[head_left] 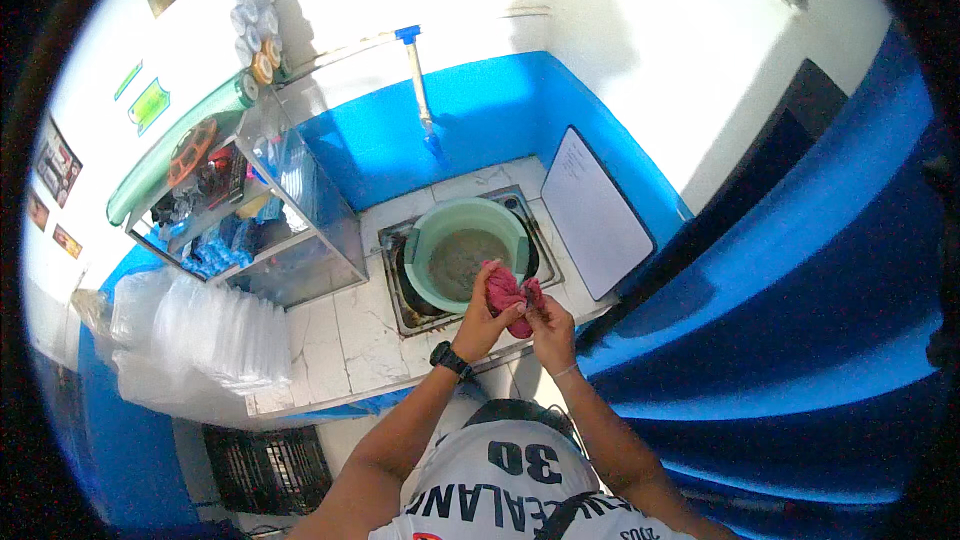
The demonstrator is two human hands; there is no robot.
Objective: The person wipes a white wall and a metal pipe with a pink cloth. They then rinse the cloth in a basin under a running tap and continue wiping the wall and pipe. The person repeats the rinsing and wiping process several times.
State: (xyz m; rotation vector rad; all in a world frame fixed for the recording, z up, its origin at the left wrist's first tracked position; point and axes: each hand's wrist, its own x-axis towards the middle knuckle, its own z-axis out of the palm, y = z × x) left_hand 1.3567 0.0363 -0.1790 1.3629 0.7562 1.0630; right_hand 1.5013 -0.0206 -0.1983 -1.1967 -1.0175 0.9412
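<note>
A bunched red-pink cloth (507, 298) is held between my two hands, just over the near right rim of a basin. My left hand (482, 320), below a black wristwatch, has its fingers closed round the cloth's left side. On the other side, my right hand (551, 331) pinches the cloth's right end. The pale green plastic basin (432, 222) holds murky greyish water (462, 258). It stands on a stained metal stove or sink top (416, 324) set on the tiled counter. My hands hide part of the basin's near right rim.
White tiled counter (350, 340) surrounds the basin. A glass-sided cabinet (318, 240) with packed goods stands at left, beside stacked clear plastic containers (205, 335). A whiteboard (597, 210) leans at right. A tap pipe (418, 85) hangs behind; blue curtains (760, 330) hang at right.
</note>
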